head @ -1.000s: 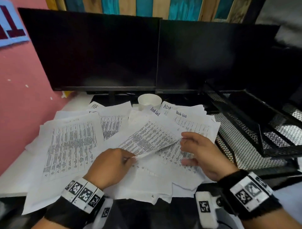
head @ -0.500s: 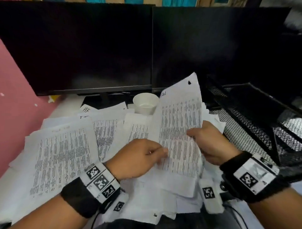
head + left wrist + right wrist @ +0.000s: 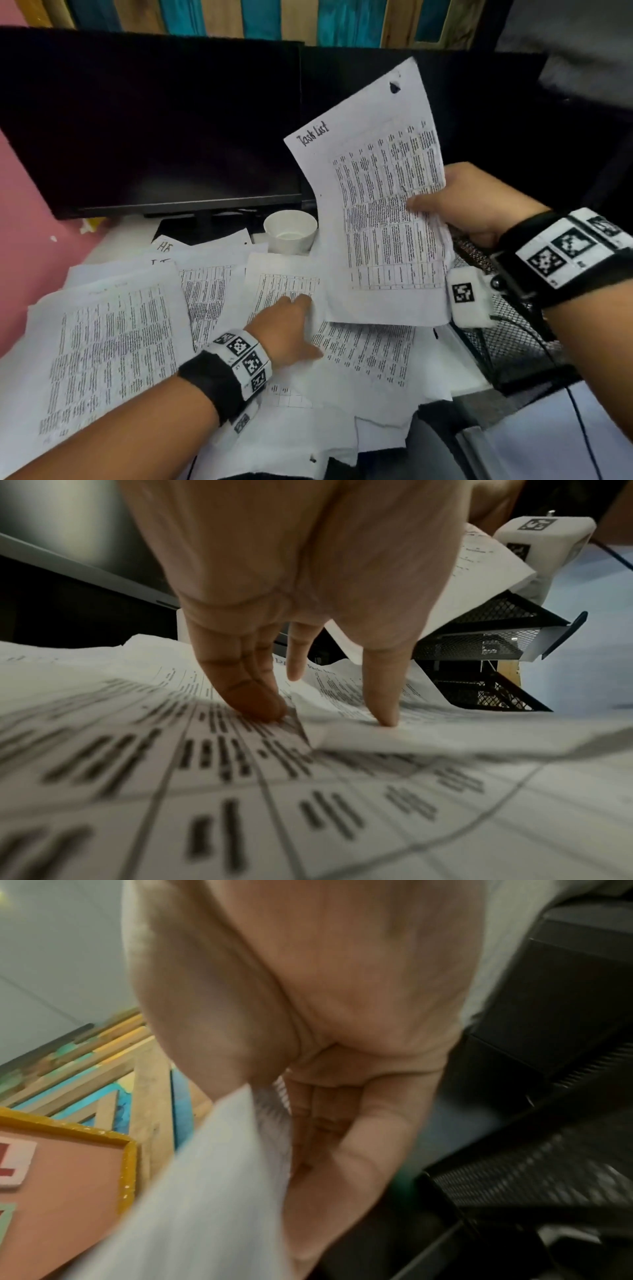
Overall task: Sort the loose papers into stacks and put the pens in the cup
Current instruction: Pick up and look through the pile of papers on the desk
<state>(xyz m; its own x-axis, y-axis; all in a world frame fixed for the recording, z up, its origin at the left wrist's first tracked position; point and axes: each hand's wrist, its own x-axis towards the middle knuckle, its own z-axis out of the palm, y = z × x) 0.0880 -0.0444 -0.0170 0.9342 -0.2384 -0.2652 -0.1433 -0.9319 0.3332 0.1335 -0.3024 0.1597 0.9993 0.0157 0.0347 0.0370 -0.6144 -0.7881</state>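
Our right hand (image 3: pixel 472 202) pinches the "Task List" sheet (image 3: pixel 380 212) by its right edge, lifted above the loose papers (image 3: pixel 113 342) and tilted. Our left hand (image 3: pixel 284 329), fingers straight, presses fingertips (image 3: pixel 253 699) onto the pile. The cup (image 3: pixel 290 231) stands behind the papers, left of the sheet.

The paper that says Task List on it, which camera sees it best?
The head view. There the Task List sheet shows whole, heading and table, raised in the right hand. The right wrist view catches only a blurred white edge of it beside the fingers. In the left wrist view I cannot pick it out for sure.
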